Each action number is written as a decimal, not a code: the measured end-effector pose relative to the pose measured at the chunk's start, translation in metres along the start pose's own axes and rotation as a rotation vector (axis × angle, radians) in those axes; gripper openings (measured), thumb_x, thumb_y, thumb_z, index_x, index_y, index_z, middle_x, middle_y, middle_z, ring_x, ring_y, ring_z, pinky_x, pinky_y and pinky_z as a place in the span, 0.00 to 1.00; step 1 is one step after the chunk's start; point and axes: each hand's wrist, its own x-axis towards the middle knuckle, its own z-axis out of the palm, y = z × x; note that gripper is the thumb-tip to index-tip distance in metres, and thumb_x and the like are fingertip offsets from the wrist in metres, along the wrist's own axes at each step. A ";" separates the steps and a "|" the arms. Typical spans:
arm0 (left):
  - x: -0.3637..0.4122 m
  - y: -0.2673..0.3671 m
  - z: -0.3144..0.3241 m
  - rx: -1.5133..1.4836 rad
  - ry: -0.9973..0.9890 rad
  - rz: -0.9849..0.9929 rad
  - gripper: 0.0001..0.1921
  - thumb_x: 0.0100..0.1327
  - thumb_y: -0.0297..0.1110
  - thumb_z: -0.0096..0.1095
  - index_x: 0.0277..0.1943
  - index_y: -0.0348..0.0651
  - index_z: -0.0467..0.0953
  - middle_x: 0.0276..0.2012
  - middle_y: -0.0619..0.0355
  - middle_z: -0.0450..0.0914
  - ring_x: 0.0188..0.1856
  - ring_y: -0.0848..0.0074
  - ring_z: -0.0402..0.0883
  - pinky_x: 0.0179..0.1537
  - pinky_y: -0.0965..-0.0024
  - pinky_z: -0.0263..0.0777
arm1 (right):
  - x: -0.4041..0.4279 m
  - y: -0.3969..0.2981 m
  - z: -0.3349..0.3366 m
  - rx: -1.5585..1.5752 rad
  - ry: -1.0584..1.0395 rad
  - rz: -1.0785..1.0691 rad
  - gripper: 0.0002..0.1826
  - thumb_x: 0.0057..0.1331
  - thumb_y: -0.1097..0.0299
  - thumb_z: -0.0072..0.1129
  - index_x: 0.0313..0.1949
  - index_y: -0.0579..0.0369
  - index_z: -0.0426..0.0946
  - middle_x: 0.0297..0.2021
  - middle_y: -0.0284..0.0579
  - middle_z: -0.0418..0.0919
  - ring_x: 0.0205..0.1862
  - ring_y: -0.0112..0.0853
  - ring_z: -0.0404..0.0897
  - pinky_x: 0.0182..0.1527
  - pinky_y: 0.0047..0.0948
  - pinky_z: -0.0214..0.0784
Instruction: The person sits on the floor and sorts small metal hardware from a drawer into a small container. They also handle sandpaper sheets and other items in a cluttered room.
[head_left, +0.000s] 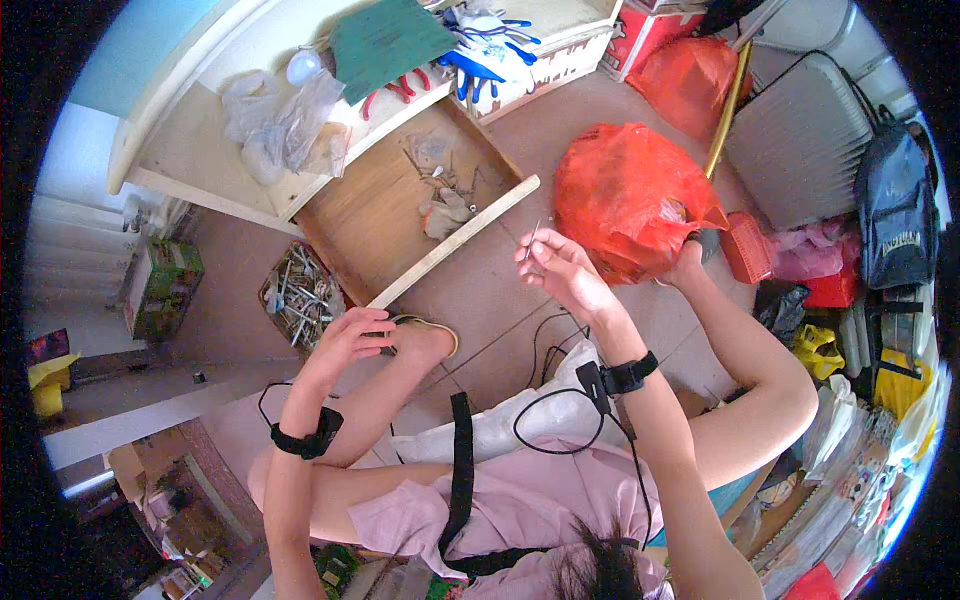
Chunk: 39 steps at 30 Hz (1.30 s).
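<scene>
My right hand (566, 270) is raised in front of the drawer, pinching a thin metal piece (533, 238), perhaps a nail, between thumb and fingers. My left hand (349, 341) is beside the near left corner of the drawer front, its fingers spread and nothing visible in them. The pulled-out wooden drawer (352, 217) contains a wadded work glove (448, 214), a small clear plastic bag (429, 148) and several thin metal bits. Left of it, a box of loose metal hardware (300, 296) sits on the floor, full of bolt-like pieces.
Plastic bags (281, 124), red-handled pliers (401, 90), a green sheet (386, 49) and blue-white work gloves (487, 56) lie on the white cabinet. A full red plastic bag (622, 195) stands right of the drawer. A black backpack (896, 202) is far right; a dark cable (536, 345) trails across the floor.
</scene>
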 end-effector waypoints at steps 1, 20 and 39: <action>-0.001 0.001 0.001 -0.003 -0.007 0.007 0.19 0.70 0.44 0.48 0.56 0.43 0.72 0.52 0.54 0.79 0.52 0.71 0.80 0.55 0.67 0.70 | -0.002 0.000 -0.001 0.016 -0.007 -0.006 0.11 0.70 0.62 0.54 0.48 0.51 0.73 0.40 0.36 0.78 0.41 0.23 0.75 0.45 0.25 0.67; -0.003 -0.014 -0.013 -0.126 -0.041 0.089 0.17 0.70 0.40 0.52 0.56 0.41 0.72 0.50 0.55 0.79 0.49 0.71 0.81 0.51 0.70 0.74 | 0.062 0.062 -0.020 -0.338 0.383 0.418 0.13 0.65 0.60 0.58 0.45 0.53 0.74 0.37 0.38 0.80 0.35 0.25 0.77 0.36 0.25 0.69; 0.004 -0.042 -0.034 -0.303 -0.036 0.154 0.16 0.68 0.40 0.55 0.53 0.40 0.73 0.45 0.56 0.80 0.46 0.74 0.80 0.46 0.73 0.72 | 0.227 0.114 0.029 -2.068 0.170 0.358 0.31 0.54 0.56 0.68 0.58 0.44 0.72 0.61 0.48 0.69 0.64 0.52 0.62 0.64 0.44 0.60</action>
